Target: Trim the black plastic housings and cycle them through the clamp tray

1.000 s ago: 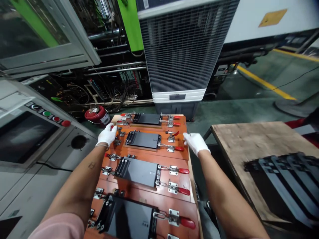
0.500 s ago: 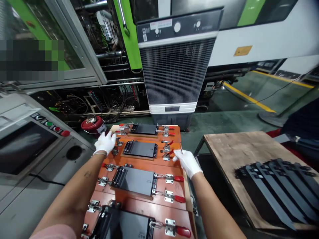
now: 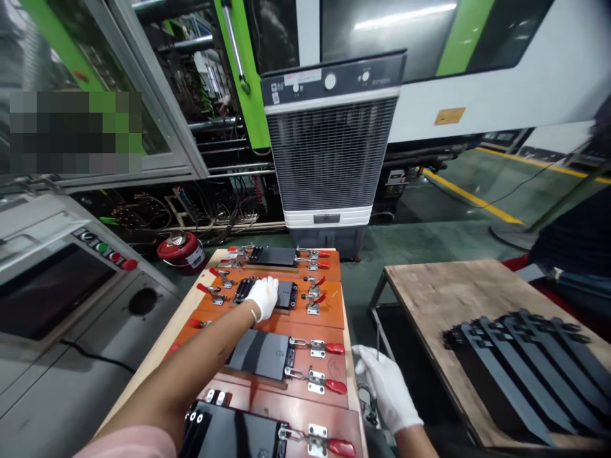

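My left hand (image 3: 264,298), in a white glove, lies over a dark flat panel (image 3: 287,294) in the second fixture from the back, its fingers curled on the panel. Beside this panel the toggle clamps (image 3: 314,298) stand with their red levers raised. White-gloved too, my right hand (image 3: 384,385) is just off the board's right edge, closed around a thin metal rod (image 3: 379,336) that points up. Nearer me, another dark panel (image 3: 262,353) is held by clamps with red handles (image 3: 335,348) lying flat. My forearm hides some of the left clamps.
A wooden table (image 3: 429,286) at the right bears several long dark parts (image 3: 518,362). An air cooler (image 3: 331,146) stands behind the fixtures. At the left are a red bucket (image 3: 181,252) and a control console (image 3: 52,280). Part of a person (image 3: 573,235) shows at the far right.
My left hand has moved right from the left clamps onto the second panel. My right hand has come away from the right clamps, down toward me, with the thin rod.
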The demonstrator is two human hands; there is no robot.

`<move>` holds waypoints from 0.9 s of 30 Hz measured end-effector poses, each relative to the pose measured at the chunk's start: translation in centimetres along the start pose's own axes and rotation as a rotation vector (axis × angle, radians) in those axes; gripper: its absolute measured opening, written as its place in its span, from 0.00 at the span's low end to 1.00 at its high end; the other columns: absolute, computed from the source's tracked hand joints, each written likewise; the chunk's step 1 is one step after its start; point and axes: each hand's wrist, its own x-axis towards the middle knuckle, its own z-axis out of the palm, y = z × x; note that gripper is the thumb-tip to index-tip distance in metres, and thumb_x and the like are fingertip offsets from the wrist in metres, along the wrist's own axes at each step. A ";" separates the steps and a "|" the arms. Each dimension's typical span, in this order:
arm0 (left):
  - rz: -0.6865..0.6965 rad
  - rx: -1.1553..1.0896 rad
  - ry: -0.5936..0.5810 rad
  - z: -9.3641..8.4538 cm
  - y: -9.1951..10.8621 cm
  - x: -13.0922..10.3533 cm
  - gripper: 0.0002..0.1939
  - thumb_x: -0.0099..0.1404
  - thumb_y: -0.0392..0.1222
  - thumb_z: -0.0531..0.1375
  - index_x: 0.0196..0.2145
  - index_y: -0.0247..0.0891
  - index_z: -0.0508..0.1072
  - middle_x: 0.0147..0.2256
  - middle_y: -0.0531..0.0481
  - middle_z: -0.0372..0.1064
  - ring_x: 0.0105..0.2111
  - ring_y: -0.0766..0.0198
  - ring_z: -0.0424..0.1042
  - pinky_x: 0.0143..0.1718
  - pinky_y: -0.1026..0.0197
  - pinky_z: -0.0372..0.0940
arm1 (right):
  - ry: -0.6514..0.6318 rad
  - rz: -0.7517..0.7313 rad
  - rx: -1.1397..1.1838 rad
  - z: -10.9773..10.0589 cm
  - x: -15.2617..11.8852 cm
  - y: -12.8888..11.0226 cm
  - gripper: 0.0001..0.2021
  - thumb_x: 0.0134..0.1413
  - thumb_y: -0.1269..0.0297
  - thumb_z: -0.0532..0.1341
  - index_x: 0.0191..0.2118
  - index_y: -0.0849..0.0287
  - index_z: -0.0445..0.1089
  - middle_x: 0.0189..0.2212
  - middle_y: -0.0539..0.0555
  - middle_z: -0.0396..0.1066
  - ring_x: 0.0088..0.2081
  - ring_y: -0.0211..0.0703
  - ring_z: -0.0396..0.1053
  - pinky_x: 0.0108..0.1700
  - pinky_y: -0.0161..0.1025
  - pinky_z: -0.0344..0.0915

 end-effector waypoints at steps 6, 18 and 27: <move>-0.173 -0.001 0.103 -1.5 -0.4 -1.1 0.14 0.70 0.43 0.57 0.49 0.33 0.72 0.45 0.43 0.74 0.43 0.57 0.75 0.46 0.48 0.70 | -0.083 -0.073 -0.029 0.1 -2.5 -0.4 0.22 0.48 0.48 0.63 0.15 0.56 0.60 0.14 0.47 0.58 0.15 0.33 0.48 0.20 0.34 0.42; 0.147 -0.172 0.491 -8.0 4.4 -19.7 0.22 0.71 0.35 0.49 0.59 0.41 0.68 0.61 0.44 0.66 0.65 0.56 0.58 0.67 0.47 0.51 | -0.439 -0.029 0.243 0.5 -12.7 -5.9 0.35 0.41 0.40 0.69 0.52 0.59 0.73 0.29 0.58 0.78 0.12 0.25 0.43 0.17 0.29 0.37; -0.090 -0.775 0.758 -7.4 8.1 -35.4 0.24 0.74 0.48 0.40 0.59 0.50 0.67 0.61 0.42 0.65 0.68 0.53 0.49 0.68 0.37 0.40 | -0.771 -0.225 0.322 2.6 -27.0 -4.7 0.30 0.44 0.55 0.73 0.55 0.56 0.73 0.41 0.56 0.78 0.34 0.44 0.74 0.37 0.38 0.70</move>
